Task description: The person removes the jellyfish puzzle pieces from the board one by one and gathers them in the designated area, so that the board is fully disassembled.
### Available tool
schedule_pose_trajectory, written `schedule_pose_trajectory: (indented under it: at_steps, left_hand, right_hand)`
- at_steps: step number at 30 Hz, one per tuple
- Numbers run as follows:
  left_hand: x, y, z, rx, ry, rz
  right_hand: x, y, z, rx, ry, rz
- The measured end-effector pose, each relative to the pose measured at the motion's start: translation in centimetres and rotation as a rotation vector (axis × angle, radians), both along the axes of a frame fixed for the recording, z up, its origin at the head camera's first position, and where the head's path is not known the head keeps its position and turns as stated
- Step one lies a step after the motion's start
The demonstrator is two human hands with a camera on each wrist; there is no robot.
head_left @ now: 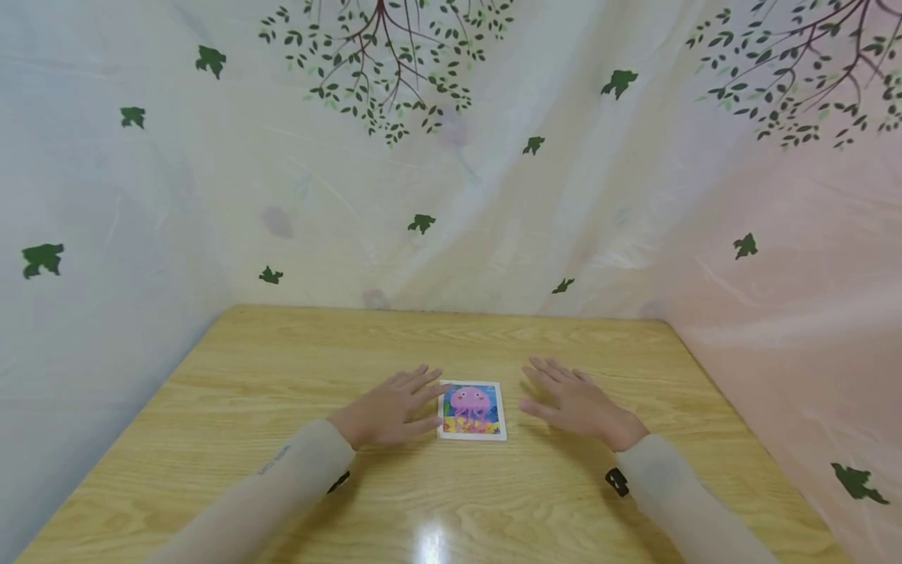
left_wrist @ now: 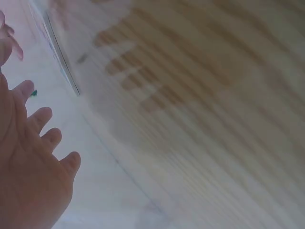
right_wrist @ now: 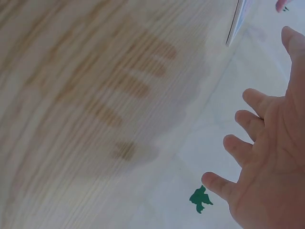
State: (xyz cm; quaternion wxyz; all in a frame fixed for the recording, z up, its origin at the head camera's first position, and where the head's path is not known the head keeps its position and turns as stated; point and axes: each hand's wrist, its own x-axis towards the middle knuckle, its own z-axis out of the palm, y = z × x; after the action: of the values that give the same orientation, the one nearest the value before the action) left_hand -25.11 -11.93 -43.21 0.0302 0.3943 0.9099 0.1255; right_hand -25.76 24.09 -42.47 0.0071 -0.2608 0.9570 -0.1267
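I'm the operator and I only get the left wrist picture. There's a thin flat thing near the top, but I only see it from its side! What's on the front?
Observer: The flat thing shows a pink jellyfish with two eyes.
Operator: Cool! Is the right grip holding anything?
Observer: No, the head view shows the right grip holding nothing.
Operator: And what's at the top of the backdrop?
Observer: In the head view, leafy branches hang at the top of the backdrop.
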Motion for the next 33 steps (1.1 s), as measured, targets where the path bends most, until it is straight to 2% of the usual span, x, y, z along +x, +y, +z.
schedule_pose_trajectory:
  at_steps: [5, 8, 17, 20, 26, 33]
  left_hand:
    - [0.1, 2.0, -0.1, -0.034, -0.028, -0.055]
    - [0.0, 2.9, -0.2, -0.05, -0.026, -0.065]
    - [-0.5, 4.6, -0.3, -0.068, -0.008, -0.108]
    - [-0.4, 4.8, -0.3, -0.096, -0.024, -0.106]
    - [-0.3, 5.0, -0.4, -0.106, -0.057, -0.093]
    - [-0.4, 5.2, -0.4, -0.123, -0.082, -0.072]
  right_hand:
    - [-0.2, -0.6, 0.0, -0.008, -0.039, 0.015]
    - [-0.3, -0.9, 0.0, -0.008, -0.05, 0.02]
    - [-0.7, -1.7, -0.1, -0.03, -0.086, 0.043]
    - [-0.8, -1.9, 0.0, -0.057, -0.106, 0.068]
    - [-1.2, -2.5, 0.1, -0.179, -0.135, 0.176]
    - [-2.1, -3.7, -0.2, -0.223, -0.183, 0.184]
